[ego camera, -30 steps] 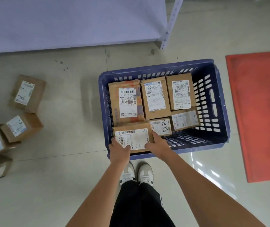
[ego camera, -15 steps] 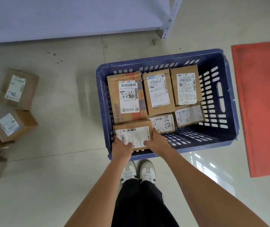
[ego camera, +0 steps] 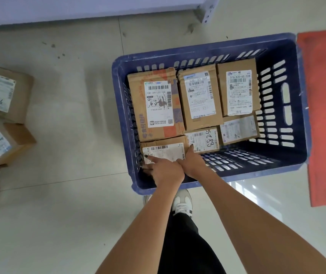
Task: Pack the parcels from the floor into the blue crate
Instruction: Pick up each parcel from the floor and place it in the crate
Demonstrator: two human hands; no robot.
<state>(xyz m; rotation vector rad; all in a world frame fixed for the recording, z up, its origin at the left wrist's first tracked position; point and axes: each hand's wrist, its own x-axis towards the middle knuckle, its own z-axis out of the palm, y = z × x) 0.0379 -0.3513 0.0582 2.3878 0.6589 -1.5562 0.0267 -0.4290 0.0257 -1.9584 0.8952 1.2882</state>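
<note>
While parcel (ego camera: 163,150) seats in near-left corner of blue crate (ego camera: 301,107), left hand (ego camera: 166,171) presses label, fingers straight; right hand (ego camera: 191,162) clasps its right edge, squaring rows.

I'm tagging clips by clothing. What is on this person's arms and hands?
Nothing: both forearms are bare to the frame edge, no sleeves, gloves, watch or rings visible. The left hand and right hand are bare. A fingernail on the left hand looks dark, perhaps painted.
</note>
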